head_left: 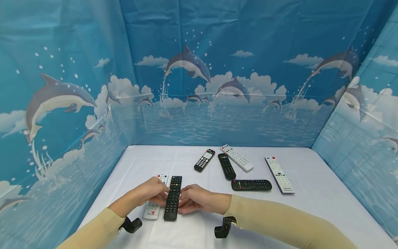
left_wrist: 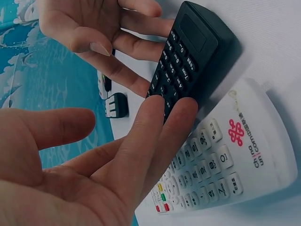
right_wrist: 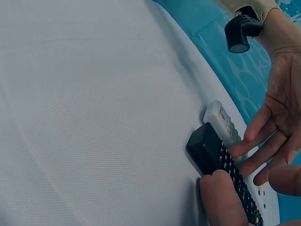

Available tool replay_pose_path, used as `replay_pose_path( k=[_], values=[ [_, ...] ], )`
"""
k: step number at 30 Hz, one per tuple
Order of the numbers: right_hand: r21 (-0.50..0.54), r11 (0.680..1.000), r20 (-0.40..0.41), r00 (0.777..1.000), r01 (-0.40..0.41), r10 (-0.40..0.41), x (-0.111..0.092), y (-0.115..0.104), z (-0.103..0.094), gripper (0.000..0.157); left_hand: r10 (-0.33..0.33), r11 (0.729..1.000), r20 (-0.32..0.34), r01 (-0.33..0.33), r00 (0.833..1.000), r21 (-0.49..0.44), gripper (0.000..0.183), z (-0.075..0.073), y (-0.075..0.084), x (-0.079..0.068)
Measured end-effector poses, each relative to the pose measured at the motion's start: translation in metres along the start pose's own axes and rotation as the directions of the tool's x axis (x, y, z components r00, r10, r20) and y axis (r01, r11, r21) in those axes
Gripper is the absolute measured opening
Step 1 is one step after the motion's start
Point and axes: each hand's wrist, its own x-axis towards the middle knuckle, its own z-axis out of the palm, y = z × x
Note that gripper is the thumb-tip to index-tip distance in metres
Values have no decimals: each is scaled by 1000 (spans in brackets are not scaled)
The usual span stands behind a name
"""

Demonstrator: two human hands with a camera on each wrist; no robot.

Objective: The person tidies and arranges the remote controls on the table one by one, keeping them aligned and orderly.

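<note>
Lower centre of the head view, the black remote (head_left: 172, 199) lies between left hand (head_left: 151, 191) and right hand (head_left: 196, 199), fingers extended against its sides, not pinching! Looks light, stiff, slightly slippery; mid-length edges should grip best.

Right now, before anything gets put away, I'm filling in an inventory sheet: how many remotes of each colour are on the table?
Black remotes: 4
White remotes: 3
Total: 7
</note>
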Motion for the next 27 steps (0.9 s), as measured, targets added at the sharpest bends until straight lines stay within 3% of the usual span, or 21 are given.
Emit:
replay_pose_path(
  k=[17, 27],
  values=[
    [-2, 1000, 8, 1000, -7, 7, -3, 1, 0, 61, 35, 999, 28, -35, 999, -3, 37, -3, -5, 1],
    [-46, 997, -41, 997, 63, -65, -2, -12, -14, 56, 92, 996, -15, -92, 996, 5, 45, -16, 13, 3]
  ],
)
